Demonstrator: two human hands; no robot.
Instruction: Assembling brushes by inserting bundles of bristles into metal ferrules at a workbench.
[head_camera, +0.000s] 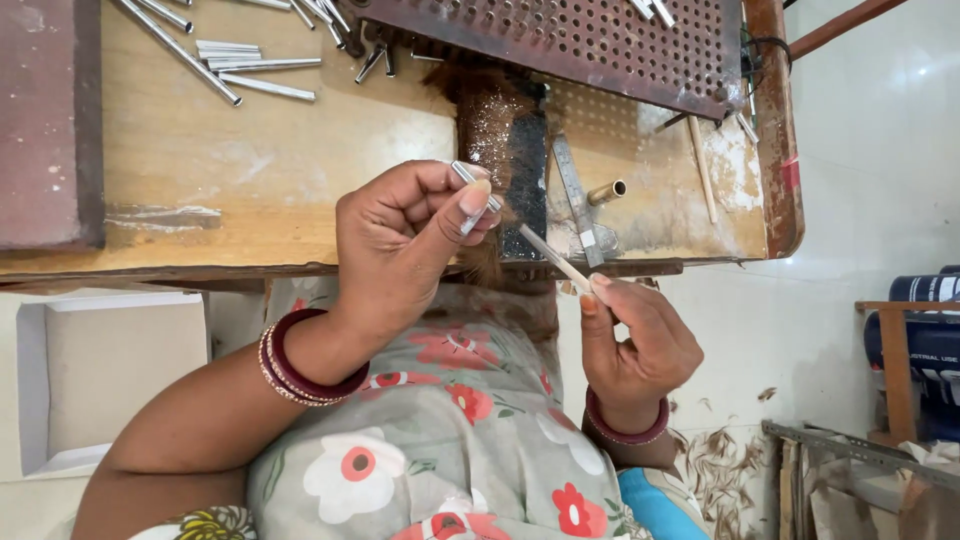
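A: Where is the thin stick (553, 257) relative to the hands?

B: Between them, slanting. The right hand (632, 345) pinches its lower end, fingers closed. The upper end meets a small metal tube (474, 190) pinched in the closed left hand (405, 240), above and left of the right, over the table (250, 170) edge.

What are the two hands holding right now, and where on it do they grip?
The left hand pinches a small metal tube between thumb and fingers, around its middle. The right hand holds a thin pale stick by its near end, its far end pointing at the tube.
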